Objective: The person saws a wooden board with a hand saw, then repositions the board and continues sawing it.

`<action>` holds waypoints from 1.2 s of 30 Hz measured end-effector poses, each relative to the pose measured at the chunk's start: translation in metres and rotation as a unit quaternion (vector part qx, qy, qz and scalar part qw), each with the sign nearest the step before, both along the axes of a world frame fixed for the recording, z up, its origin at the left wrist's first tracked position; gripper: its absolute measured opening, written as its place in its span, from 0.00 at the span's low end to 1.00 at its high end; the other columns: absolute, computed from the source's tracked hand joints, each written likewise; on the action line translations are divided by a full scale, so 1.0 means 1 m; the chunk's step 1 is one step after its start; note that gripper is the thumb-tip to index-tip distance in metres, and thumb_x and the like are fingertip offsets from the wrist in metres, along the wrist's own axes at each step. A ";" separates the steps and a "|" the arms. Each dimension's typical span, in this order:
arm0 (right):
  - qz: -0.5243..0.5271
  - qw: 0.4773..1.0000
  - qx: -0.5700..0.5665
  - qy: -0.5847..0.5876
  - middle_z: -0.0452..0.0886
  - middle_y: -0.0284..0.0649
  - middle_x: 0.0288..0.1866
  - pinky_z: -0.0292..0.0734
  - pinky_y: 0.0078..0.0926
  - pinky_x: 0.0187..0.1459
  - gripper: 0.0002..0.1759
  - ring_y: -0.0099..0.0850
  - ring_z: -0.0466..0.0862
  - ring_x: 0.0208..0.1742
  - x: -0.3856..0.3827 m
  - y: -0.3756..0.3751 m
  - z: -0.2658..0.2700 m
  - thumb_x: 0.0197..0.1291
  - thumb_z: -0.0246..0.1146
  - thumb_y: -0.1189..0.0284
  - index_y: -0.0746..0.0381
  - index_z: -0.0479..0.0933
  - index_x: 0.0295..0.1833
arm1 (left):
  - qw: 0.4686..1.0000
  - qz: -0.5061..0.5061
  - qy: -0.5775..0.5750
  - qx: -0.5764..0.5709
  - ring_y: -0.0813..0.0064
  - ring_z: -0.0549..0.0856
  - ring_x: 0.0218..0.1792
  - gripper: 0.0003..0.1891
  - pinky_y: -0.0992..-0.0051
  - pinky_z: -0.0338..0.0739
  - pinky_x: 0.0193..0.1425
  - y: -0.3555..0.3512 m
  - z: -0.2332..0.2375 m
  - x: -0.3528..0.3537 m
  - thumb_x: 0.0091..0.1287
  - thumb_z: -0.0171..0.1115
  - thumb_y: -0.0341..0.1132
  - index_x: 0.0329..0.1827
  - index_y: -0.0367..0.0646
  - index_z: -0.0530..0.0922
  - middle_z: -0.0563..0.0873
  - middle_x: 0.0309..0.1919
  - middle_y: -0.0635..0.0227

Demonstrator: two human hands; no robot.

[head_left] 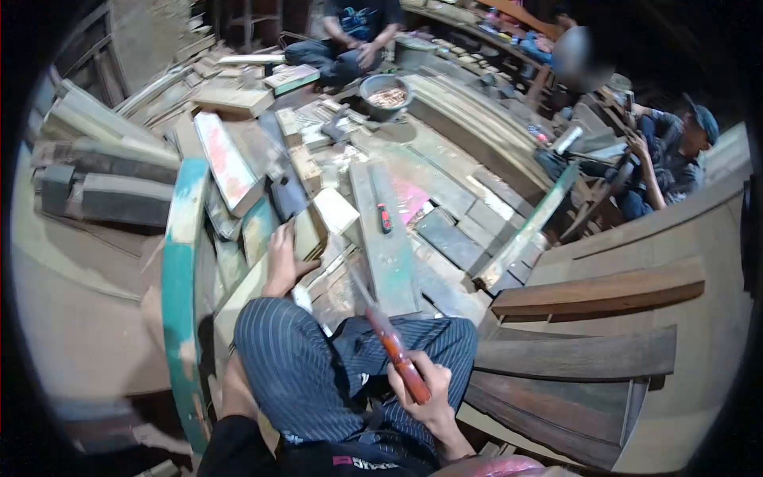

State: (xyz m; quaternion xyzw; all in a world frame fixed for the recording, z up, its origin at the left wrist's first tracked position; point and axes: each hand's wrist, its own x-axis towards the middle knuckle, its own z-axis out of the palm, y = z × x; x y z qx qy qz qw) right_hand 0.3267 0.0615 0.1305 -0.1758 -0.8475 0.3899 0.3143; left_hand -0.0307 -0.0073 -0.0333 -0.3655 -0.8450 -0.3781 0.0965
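Observation:
My right hand [425, 389] is wrapped round the glossy red-brown handle of a chisel [391, 343], above my striped trouser leg. Its narrow metal blade points forward and is smeared by motion. Out past my left knee, my left hand [282, 262] grips the near end of a pale wooden block [308, 237], thumb on the right side; part of that forearm is hidden behind the knee. A small red-and-black tool [385, 218] lies on a worn grey-green plank [381, 254] ahead of me.
A long teal-painted timber [181, 302] runs along my left. Curved brown boards [596, 290] lie at right. Farther off are a bucket [386, 95] of wood pieces, a seated person [354, 40] and another person [668, 151] at right. Stacked beams [477, 127] stretch across the back.

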 end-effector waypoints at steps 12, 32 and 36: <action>0.085 0.995 0.044 -0.027 0.86 0.50 0.30 0.84 0.37 0.28 0.17 0.44 0.89 0.25 -0.012 0.008 -0.003 0.57 0.74 0.75 0.69 0.79 0.50 | 0.998 0.021 0.004 -0.054 0.47 0.77 0.62 0.63 0.53 0.73 0.68 0.002 -0.013 -0.008 0.34 0.85 0.49 0.81 0.41 0.65 0.76 0.62 0.51; 0.117 0.991 0.010 -0.061 0.85 0.51 0.30 0.82 0.37 0.28 0.17 0.49 0.89 0.27 -0.014 -0.001 0.017 0.62 0.71 0.78 0.67 0.74 0.54 | 0.997 -0.038 0.047 -0.042 0.46 0.77 0.59 0.58 0.53 0.75 0.67 -0.001 -0.007 -0.007 0.35 0.85 0.46 0.76 0.38 0.69 0.77 0.61 0.48; 0.051 0.993 -0.091 -0.061 0.83 0.52 0.27 0.80 0.35 0.24 0.16 0.45 0.88 0.24 0.007 -0.029 0.014 0.63 0.70 0.79 0.68 0.73 0.52 | 0.990 -0.107 0.046 -0.081 0.46 0.74 0.66 0.59 0.53 0.73 0.70 -0.001 0.018 0.010 0.35 0.89 0.43 0.76 0.36 0.68 0.75 0.65 0.49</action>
